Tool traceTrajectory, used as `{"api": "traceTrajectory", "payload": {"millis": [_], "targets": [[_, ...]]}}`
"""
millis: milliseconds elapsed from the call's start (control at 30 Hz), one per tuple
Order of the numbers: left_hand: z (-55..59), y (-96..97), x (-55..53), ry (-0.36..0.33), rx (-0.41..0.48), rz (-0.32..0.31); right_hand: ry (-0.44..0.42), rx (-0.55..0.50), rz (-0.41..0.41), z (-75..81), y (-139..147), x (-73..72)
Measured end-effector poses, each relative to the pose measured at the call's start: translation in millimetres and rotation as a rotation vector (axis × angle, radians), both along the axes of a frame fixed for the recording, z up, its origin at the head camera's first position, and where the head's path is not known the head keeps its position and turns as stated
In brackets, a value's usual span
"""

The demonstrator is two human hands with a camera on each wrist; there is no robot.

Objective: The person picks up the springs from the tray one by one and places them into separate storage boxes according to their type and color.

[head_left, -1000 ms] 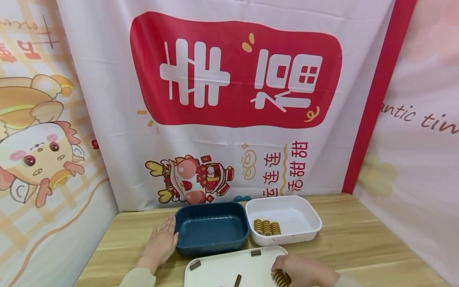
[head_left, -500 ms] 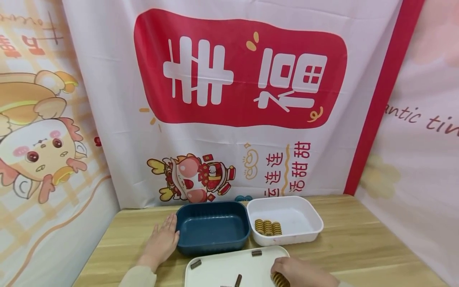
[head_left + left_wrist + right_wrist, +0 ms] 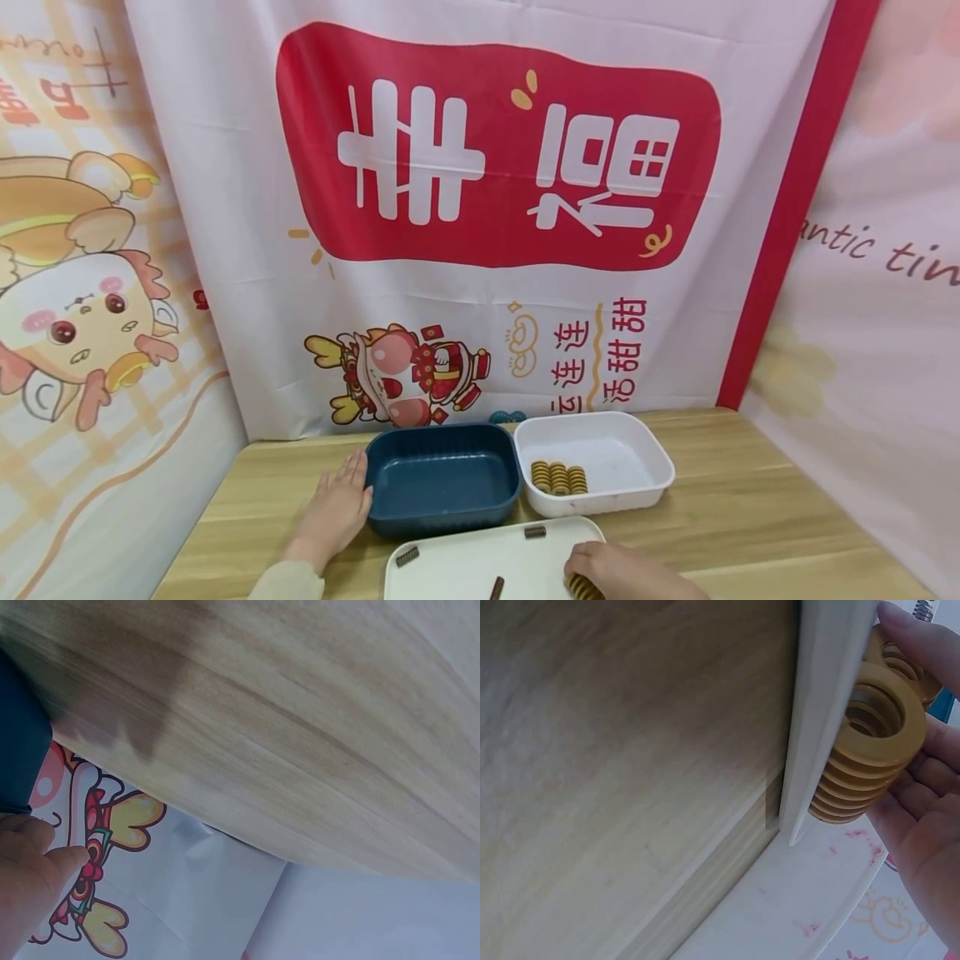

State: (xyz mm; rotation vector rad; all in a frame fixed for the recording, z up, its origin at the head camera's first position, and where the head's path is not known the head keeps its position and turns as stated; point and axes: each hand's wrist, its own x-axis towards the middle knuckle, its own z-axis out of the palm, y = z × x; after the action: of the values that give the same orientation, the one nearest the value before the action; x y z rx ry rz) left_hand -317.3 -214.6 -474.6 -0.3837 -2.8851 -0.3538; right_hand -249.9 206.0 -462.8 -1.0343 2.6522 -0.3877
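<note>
"Since right hand [image 3: 630,571] is nearest the work, what's it got?"
"Curled round gold springs [image 3: 862,769], right side of tray [image 3: 450,575]. Long axis slants far-left to near-right. Left hand [image 3: 337,507] extended, just touching blue bin [image 3: 442,518], farther off. White bin [image 3: 622,500] lies beyond the springs."

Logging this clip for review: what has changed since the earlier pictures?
The right hand, holding golden springs, shifted slightly left and nearer over the tray; nothing visibly taken up or let go. The left hand stayed at the blue box; the white box stayed put.
</note>
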Motion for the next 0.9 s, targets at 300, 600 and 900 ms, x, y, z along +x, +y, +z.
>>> {"api": "traceTrajectory", "payload": {"millis": [300,600,900], "targets": [[-1.3,-1.9,-1.6,0.008,-0.003,0.002,0.05,-0.013,0.053,-1.5,-1.4,-2.5],[-0.9,-1.3,-0.5,0.001,0.003,0.003,-0.068,-0.009,-0.039,1.7,-2.4,-2.0],[-3.0,-0.4,-1.7,0.0,0.003,0.004,-0.064,-0.019,-0.036,-1.6,-2.4,-3.2]]}}
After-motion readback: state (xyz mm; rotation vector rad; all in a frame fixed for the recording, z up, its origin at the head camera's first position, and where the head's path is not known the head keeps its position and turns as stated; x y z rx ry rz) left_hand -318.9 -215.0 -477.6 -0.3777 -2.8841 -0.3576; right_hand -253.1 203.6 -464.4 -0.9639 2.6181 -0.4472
